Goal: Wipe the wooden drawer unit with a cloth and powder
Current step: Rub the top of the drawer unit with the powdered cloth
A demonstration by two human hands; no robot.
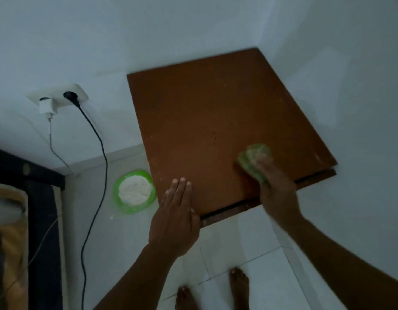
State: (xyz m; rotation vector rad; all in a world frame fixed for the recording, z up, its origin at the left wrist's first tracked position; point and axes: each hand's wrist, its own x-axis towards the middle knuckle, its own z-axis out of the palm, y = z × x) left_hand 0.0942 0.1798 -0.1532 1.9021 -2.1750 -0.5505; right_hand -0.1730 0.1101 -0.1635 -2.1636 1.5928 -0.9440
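The brown wooden drawer unit (207,121) stands in the room's corner, its flat top facing me. My right hand (276,186) presses a crumpled green cloth (254,156) onto the top near its front right part; the hand is motion-blurred. My left hand (175,211) lies flat with straight fingers on the front left edge of the top. A green bowl of white powder (134,191) sits on the floor just left of the unit.
A wall socket (59,97) holds a white charger and a black plug, whose cable (97,175) hangs down to the floor left of the bowl. A dark bed frame (37,198) with bedding stands at the far left. My bare feet (238,285) rest on white tiles.
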